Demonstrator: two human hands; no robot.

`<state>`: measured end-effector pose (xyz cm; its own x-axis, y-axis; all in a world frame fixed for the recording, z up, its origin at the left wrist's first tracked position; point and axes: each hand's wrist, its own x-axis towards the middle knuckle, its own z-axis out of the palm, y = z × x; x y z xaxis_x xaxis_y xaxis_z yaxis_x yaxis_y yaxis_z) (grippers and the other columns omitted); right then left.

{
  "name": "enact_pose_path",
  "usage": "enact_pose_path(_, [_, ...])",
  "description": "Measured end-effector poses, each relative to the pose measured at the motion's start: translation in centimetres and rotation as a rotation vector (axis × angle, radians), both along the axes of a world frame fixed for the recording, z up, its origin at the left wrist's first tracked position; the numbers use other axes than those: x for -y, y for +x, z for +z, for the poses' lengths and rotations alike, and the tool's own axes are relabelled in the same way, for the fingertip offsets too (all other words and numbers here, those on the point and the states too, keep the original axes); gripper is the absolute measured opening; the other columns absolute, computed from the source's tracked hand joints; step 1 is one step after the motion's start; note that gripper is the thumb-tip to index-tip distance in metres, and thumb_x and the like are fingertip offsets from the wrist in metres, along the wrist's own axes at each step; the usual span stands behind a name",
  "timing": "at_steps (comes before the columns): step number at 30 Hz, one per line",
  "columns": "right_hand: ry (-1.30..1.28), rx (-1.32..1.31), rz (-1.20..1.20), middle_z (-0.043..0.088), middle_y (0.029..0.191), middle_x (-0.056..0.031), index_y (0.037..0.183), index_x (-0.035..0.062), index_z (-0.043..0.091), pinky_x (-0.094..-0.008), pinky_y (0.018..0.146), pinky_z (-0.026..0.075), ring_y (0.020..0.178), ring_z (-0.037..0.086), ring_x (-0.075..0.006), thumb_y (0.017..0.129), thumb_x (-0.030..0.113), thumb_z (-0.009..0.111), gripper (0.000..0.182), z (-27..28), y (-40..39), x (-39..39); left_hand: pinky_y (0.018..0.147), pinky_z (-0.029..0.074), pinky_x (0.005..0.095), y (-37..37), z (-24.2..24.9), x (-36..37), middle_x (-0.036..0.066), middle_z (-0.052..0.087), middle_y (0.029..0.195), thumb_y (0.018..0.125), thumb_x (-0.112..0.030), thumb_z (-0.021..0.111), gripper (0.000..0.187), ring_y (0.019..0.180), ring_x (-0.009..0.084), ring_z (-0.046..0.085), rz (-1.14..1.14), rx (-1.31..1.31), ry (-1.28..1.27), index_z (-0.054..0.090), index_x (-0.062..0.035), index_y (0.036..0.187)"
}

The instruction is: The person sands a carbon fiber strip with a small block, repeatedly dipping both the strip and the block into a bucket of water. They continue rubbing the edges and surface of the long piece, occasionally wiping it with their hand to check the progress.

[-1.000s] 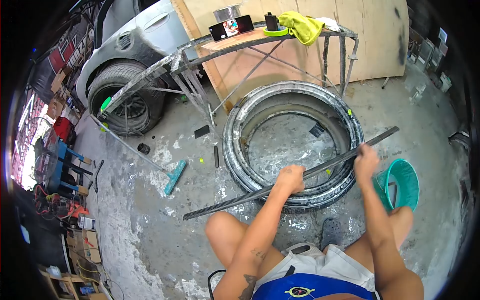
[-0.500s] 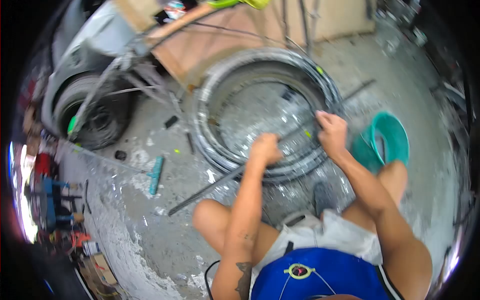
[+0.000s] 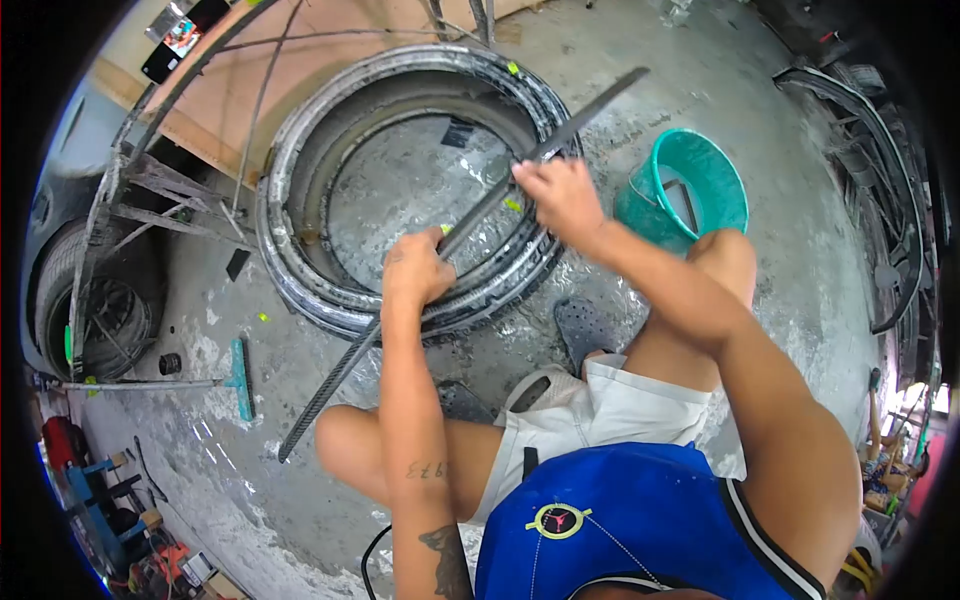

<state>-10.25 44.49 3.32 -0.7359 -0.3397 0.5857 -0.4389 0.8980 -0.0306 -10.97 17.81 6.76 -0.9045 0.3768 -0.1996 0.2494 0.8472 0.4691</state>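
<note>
A long, dark, narrow strip [image 3: 480, 219] with a ridged lower end lies slantwise across a large tire ring [image 3: 290, 270], which rests flat on the floor. My left hand [image 3: 418, 268] is closed round the strip over the near side of the ring. Farther up, my right hand [image 3: 565, 200] grips the same strip with bent fingers near the ring's right side. The strip's upper end sticks out past the ring, and its lower end reaches toward my left knee. My palms hide parts of it.
To the right stands a green bucket [image 3: 700, 185] with a flat dark-edged piece inside. A teal broom head [image 3: 240, 380] lies on the floor at left, near a car wheel [image 3: 100, 310] and a metal stand [image 3: 165, 190]. Dark curved parts [image 3: 890, 220] line the right side.
The view has shifted, so the ring and bucket appear farther left and higher. Both hands still grip the strip, whose upper end now shows more clearly beyond the ring.
</note>
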Motion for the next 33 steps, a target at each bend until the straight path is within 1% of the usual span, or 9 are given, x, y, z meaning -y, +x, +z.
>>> enact_pose_path(5, [0.174,0.173,-0.523,0.069,0.096,-0.0088,0.097,0.0145,0.072,-0.0473,0.078,0.046,0.097,0.065,-0.0291,0.08,0.01,0.061,0.021,3.7,-6.5,-9.2,0.088,0.053,0.0492,1.1,-0.4,-0.4,0.027,0.07,0.094,0.069,-0.009,0.063,0.039,0.093,0.0442,0.068,0.034,-0.078,-0.041,0.07,-0.0034,0.107])
enact_pose_path(8, [0.334,0.347,-0.603,0.069,0.093,-0.0095,0.089,0.0118,0.072,-0.0463,0.079,0.044,0.094,0.064,-0.0271,0.08,0.013,0.064,0.013,3.2,-6.8,-7.2,0.086,0.053,0.0505,1.6,-0.9,-0.9,0.026,0.071,0.093,0.069,-0.009,0.063,0.039,0.092,0.0445,0.068,0.039,-0.108,-0.092,0.068,-0.0039,0.107])
enact_pose_path(12, [0.229,0.244,0.007,0.07,0.094,-0.0104,0.09,0.011,0.071,-0.0491,0.085,0.046,0.099,0.065,-0.0299,0.076,0.012,0.066,0.015,1.7,0.5,2.8,0.081,0.055,0.0502,2.4,-2.0,-1.1,0.023,0.072,0.092,0.069,-0.009,0.066,0.041,0.088,0.0423,0.07,0.029,-0.17,-0.106,0.065,-0.0055,0.11])
enact_pose_path(15, [0.265,0.205,-0.039,0.071,0.094,-0.0091,0.091,0.0122,0.071,-0.0481,0.085,0.046,0.101,0.065,-0.029,0.076,0.011,0.067,0.016,1.6,-1.4,-1.8,0.076,0.057,0.0492,3.2,-2.7,-1.3,0.021,0.071,0.092,0.069,-0.007,0.067,0.037,0.085,0.0402,0.071,0.031,-0.214,-0.131,0.065,-0.0041,0.107])
enact_pose_path(18, [0.251,0.272,-0.51,0.071,0.09,-0.0071,0.094,0.0151,0.075,-0.0476,0.075,0.046,0.09,0.068,-0.0286,0.083,0.019,0.065,0.015,1.7,-7.0,-10.5,0.074,0.058,0.047,3.3,-3.1,-1.2,0.02,0.071,0.093,0.071,-0.006,0.068,0.039,0.085,0.0383,0.072,0.021,-0.226,-0.149,0.065,-0.003,0.11])
enact_pose_path(20, [0.183,0.277,-0.524,0.071,0.087,-0.0081,0.092,0.0136,0.075,-0.0468,0.076,0.046,0.089,0.068,-0.0291,0.085,0.019,0.063,0.015,1.9,-7.3,-10.2,0.074,0.058,0.0463,3.3,-3.2,-1.6,0.019,0.071,0.094,0.071,-0.007,0.069,0.039,0.085,0.0375,0.072,0.033,-0.243,-0.161,0.065,-0.0033,0.109])
enact_pose_path(25, [0.163,0.274,-0.041,0.07,0.093,-0.0099,0.097,0.0124,0.073,-0.0463,0.081,0.047,0.094,0.066,-0.029,0.075,0.009,0.065,0.024,0.9,0.2,4.2,0.074,0.058,0.0459,3.4,-3.0,-1.7,0.018,0.071,0.092,0.07,-0.007,0.072,0.034,0.085,0.036,0.072,0.033,-0.265,-0.167,0.064,-0.0042,0.103])
enact_pose_path(28, [0.109,0.324,0.119,0.07,0.105,-0.007,0.108,0.0137,0.072,-0.0451,0.086,0.046,0.105,0.062,-0.0278,0.071,0.007,0.067,0.038,0.7,0.9,2.8,0.073,0.058,0.0463,3.5,-3.4,-1.4,0.018,0.07,0.091,0.069,-0.007,0.072,0.036,0.084,0.0362,0.072,0.009,-0.297,-0.128,0.064,-0.0043,0.103])
enact_pose_path(33, [0.107,0.371,-0.473,0.072,0.093,-0.0093,0.087,0.0151,0.075,-0.0489,0.074,0.046,0.093,0.067,-0.028,0.082,0.017,0.068,0.01,1.3,-8.1,-11.1,0.072,0.057,0.0469,3.6,-2.9,-1.4,0.018,0.07,0.09,0.069,-0.005,0.07,0.033,0.083,0.0372,0.071,0.013,-0.312,-0.133,0.063,-0.0033,0.101])
